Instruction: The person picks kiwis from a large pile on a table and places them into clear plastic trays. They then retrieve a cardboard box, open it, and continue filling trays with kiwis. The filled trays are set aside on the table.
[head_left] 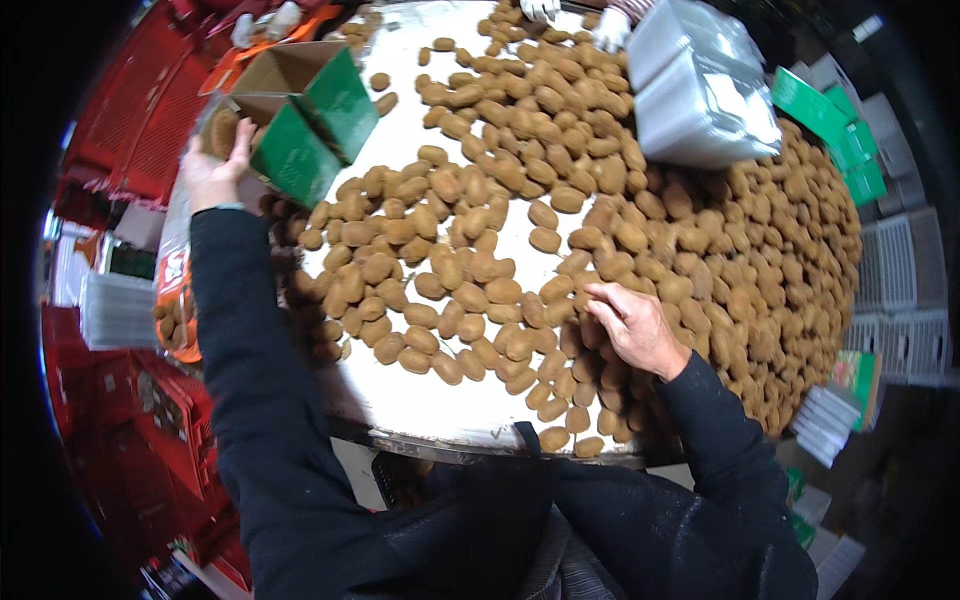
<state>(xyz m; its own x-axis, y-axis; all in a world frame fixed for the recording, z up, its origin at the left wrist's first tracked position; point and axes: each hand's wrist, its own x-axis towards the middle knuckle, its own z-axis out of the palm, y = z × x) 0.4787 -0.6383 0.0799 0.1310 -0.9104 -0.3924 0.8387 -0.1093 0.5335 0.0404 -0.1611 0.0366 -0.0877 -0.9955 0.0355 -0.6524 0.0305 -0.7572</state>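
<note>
Many brown kiwifruit (735, 300) cover much of the white tabletop (400, 405), loosely spread on the left, piled densely on the right. My left hand (214, 170) is raised at a green cardboard box (295, 155), gripping a kiwifruit (224, 133) at its outer left corner; a second green box (340, 95) is beside it. My right hand (632, 330) rests on the fruit right of centre, fingers curled down; what is under the fingertips is hidden.
Clear plastic packs (700, 100) stand at back right. A co-worker's gloved hands (610, 30) show at the far edge. Red crates (125, 140) and an orange-rimmed container (175, 330) are at left; green boxes (840, 130) and white crates (895, 280) line the right.
</note>
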